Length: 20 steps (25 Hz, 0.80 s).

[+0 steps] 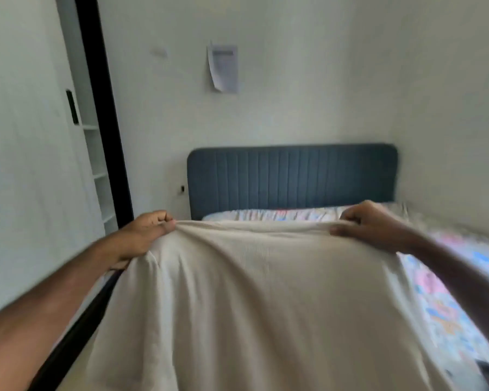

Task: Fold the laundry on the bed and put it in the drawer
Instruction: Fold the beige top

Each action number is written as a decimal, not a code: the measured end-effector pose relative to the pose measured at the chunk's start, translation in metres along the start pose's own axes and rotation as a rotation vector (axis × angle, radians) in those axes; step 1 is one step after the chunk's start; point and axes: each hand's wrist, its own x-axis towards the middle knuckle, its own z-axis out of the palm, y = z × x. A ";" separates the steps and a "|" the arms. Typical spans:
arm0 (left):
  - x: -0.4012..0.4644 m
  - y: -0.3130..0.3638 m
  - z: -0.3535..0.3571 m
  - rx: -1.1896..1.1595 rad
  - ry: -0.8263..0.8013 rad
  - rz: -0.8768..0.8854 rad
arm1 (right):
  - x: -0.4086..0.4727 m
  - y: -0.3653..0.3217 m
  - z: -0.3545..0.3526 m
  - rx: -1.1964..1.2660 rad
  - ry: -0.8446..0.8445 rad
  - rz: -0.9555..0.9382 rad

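Observation:
A large cream-coloured garment [260, 300] is stretched out in front of me above the bed [441, 294]. It hangs down and fills the lower middle of the view. My left hand [147, 232] grips its top left corner in curled fingers. My right hand [370, 224] grips the top right corner the same way. Both arms reach forward at about the same height. The garment hides most of the bed beneath it. No drawer is in view.
The bed has a colourful patterned sheet and a dark blue padded headboard [291, 179] against the far wall. A white wardrobe [26, 165] with a black-framed edge and open shelves [96, 170] stands on the left. A paper [223, 69] is stuck on the wall.

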 end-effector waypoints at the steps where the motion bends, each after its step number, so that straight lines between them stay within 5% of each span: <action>1: 0.014 -0.035 0.023 0.086 0.061 -0.007 | 0.007 0.027 0.043 -0.030 0.011 0.066; 4: 0.052 -0.139 0.084 0.346 0.130 0.011 | 0.025 0.090 0.175 -0.145 0.125 0.210; 8: 0.079 -0.231 0.126 0.762 0.141 0.081 | 0.050 0.135 0.261 -0.398 0.009 0.154; 13: 0.159 -0.258 0.134 0.601 0.126 0.115 | 0.132 0.174 0.281 -0.411 0.122 -0.003; 20: 0.241 -0.297 0.158 0.654 -0.064 0.003 | 0.189 0.237 0.327 -0.348 0.068 0.139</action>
